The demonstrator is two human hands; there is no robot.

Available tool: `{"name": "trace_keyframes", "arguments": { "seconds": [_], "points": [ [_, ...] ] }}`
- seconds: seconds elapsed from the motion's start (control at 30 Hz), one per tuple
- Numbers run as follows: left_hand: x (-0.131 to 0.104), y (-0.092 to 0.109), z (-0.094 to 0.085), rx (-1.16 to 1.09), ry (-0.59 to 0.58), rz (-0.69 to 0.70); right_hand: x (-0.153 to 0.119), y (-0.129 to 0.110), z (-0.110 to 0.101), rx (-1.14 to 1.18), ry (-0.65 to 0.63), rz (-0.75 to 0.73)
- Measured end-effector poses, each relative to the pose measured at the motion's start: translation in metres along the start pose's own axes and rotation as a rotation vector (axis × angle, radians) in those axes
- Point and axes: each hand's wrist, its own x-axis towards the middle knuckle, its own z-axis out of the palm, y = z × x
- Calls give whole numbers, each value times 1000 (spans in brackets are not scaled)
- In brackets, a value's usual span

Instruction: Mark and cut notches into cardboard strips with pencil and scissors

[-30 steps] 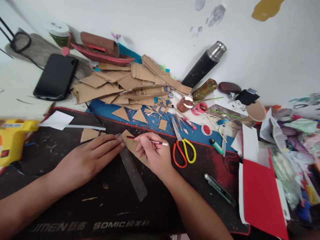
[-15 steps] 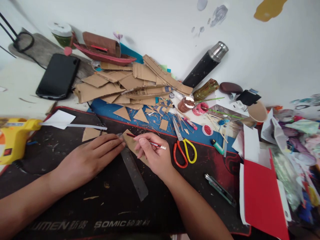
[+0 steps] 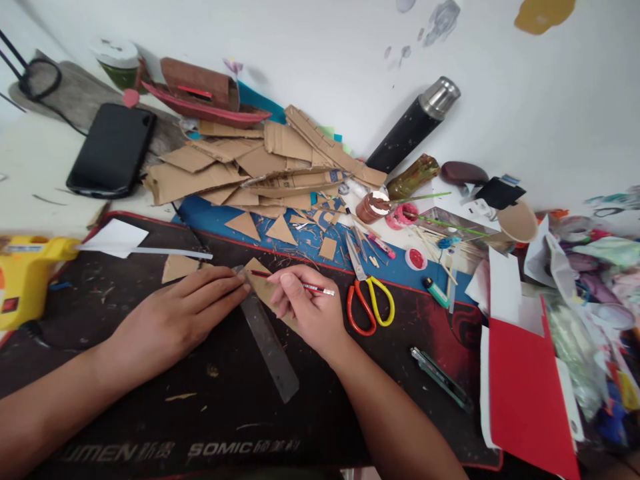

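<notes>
My left hand [image 3: 177,320] lies over the upper end of a clear ruler [image 3: 273,347], its fingers stretched out and pressing down on it. The ruler slants across the black mat beside a strip of brown cardboard [image 3: 259,279]. In my right hand [image 3: 313,310] a red and black pencil [image 3: 319,290] is pinched, its point toward the top of the cardboard near the ruler. My right hand rests on that strip and hides part of it. Scissors [image 3: 367,293] with red and yellow handles lie just right of my right hand.
A yellow glue gun [image 3: 25,280] is at the left edge. Behind the hands are cardboard pieces [image 3: 200,180] and a model boat [image 3: 205,100]. On the right lie a utility knife [image 3: 440,377] and red card [image 3: 525,387]. A black flask [image 3: 410,127] leans against the wall.
The view has shifted very slightly. Both hands, the ruler and the pencil stay almost in the same place.
</notes>
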Motion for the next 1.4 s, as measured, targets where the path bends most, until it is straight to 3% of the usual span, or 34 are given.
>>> {"name": "trace_keyframes", "arguments": {
  "seconds": [1.4],
  "points": [
    [1,1,-2,40,-3,39,0,3,-1,50,-8,-10]
  ]
}}
